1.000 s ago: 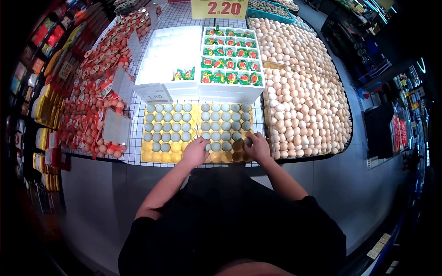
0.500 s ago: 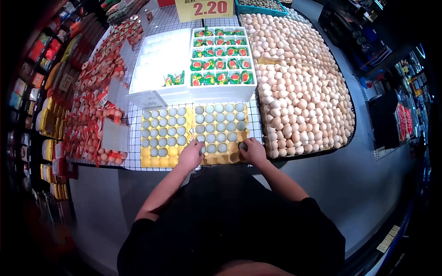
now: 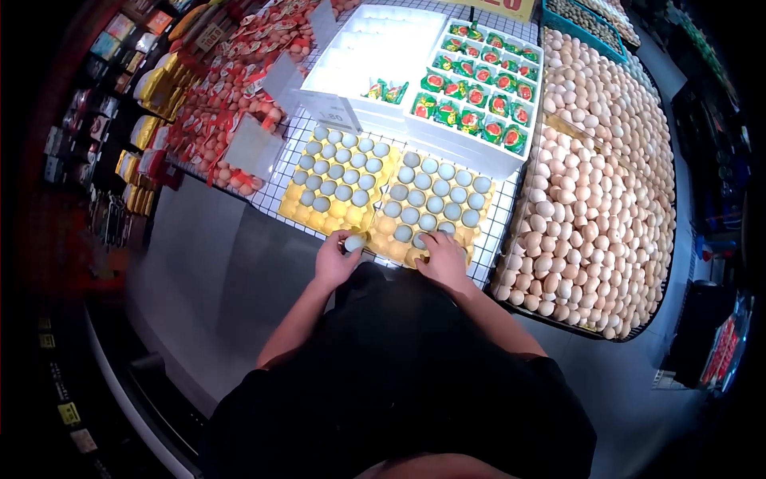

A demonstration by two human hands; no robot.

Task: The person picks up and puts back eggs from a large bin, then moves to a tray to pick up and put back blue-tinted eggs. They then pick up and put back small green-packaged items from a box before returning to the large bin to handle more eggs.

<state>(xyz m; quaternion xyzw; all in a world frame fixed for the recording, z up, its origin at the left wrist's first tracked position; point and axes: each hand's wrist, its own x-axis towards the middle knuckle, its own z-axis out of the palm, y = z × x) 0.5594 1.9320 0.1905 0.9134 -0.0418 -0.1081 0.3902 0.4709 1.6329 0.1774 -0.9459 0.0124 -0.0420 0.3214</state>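
My left hand (image 3: 337, 257) pinches a pale egg (image 3: 353, 243) just in front of the gap between two yellow egg trays. The left tray (image 3: 302, 214) has bluish-grey eggs in its rear rows and bare cups along its front. In the right tray (image 3: 384, 227), similar eggs fill most rear cups, with bare cups at the front left. My right hand (image 3: 444, 257) is over this tray's front part, its fingers curled round a bluish egg (image 3: 420, 239) low at the cups. Part of the tray's front right is hidden by this hand.
Behind the trays stand white foam boxes (image 3: 471, 146), one with green-wrapped items. Brown eggs (image 3: 590, 207) are heaped on the right. Red-netted eggs (image 3: 231, 112) and a blank card (image 3: 254, 148) lie at the left. The wire-grid table (image 3: 275, 191) has its front edge near my body.
The view has turned, shifting the trays right. My left hand has come off the trays with an egg. My right hand has left the darker egg and is at another egg.
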